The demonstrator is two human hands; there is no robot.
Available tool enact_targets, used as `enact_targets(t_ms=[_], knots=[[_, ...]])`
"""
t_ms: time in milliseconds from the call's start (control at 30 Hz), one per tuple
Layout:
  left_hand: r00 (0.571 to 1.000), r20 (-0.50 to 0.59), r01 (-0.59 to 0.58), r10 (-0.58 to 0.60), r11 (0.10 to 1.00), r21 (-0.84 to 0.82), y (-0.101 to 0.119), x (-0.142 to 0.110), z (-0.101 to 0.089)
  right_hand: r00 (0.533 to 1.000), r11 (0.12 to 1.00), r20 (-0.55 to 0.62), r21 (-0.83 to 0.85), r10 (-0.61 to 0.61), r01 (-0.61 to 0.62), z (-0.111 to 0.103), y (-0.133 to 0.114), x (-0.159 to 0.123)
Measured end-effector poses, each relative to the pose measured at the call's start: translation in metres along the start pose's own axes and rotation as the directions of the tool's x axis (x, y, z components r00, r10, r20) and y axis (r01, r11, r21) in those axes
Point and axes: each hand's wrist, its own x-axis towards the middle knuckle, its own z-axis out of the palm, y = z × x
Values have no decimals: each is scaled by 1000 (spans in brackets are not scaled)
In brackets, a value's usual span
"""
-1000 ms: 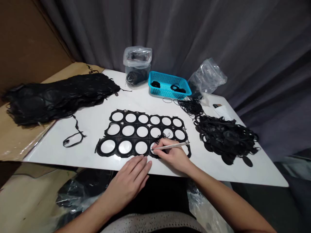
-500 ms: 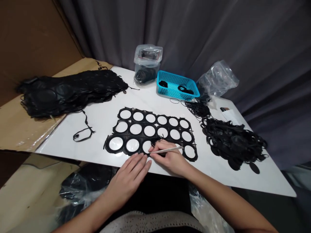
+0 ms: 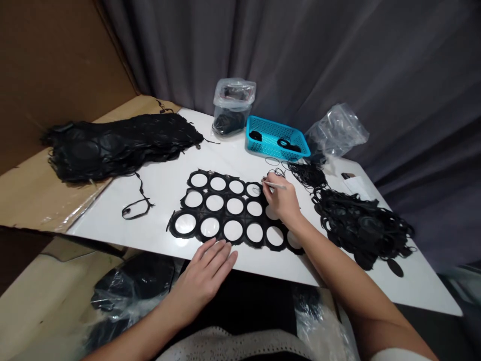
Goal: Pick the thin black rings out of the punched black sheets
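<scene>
A black rubber sheet (image 3: 225, 215) punched with rows of round holes lies flat on the white table (image 3: 161, 180). My right hand (image 3: 280, 199) rests over its far right part, pinching a thin pale stick tool (image 3: 276, 186) whose tip points left at a hole in the back row. A thin black ring seems to hang by the fingers. My left hand (image 3: 206, 271) lies flat with fingers stretched at the table's near edge, fingertips just touching the sheet's front border.
A heap of black rubber sheets (image 3: 112, 143) lies at the left, partly on cardboard (image 3: 33, 200). A teal basket (image 3: 276, 138), two clear plastic bags (image 3: 233, 105) (image 3: 336, 130), loose thin rings (image 3: 306, 173) and a pile of black scraps (image 3: 361, 225) stand at the back and right.
My right hand with the stick has moved from the sheet's front row up to its back right corner. The left hand has stayed at the near edge. The view shifted slightly.
</scene>
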Motion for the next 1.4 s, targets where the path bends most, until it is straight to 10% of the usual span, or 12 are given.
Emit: enact_targets(t_ms=[133,300,833,1033,1100,1233,1400], knots=[[999,45,9,-8,1000,-9,-1,-7,-6,966,929,237,324,102,-178,4,-22,-1],[991,-93,99,-93,993,62,-11,-16,-20,857,775,513,561,-50,-290,16,-73,-34],[998,-51,43,-39,996,80,-25,-30,-21,861,813,338,567,-380,136,25,-91,-55],[998,-46,48,-46,998,33,-29,-29,-21,685,755,321,327,-654,568,24,-81,-54],[998,-54,46,-44,998,33,-30,-30,-20,727,774,268,256,-632,578,25,-70,-37],[997,-62,50,-48,998,26,-30,-30,-20,961,959,-9,66,-276,276,25,-49,15],[998,-61,34,-32,999,35,-30,-34,-26,981,932,117,349,-151,102,27,-73,27]])
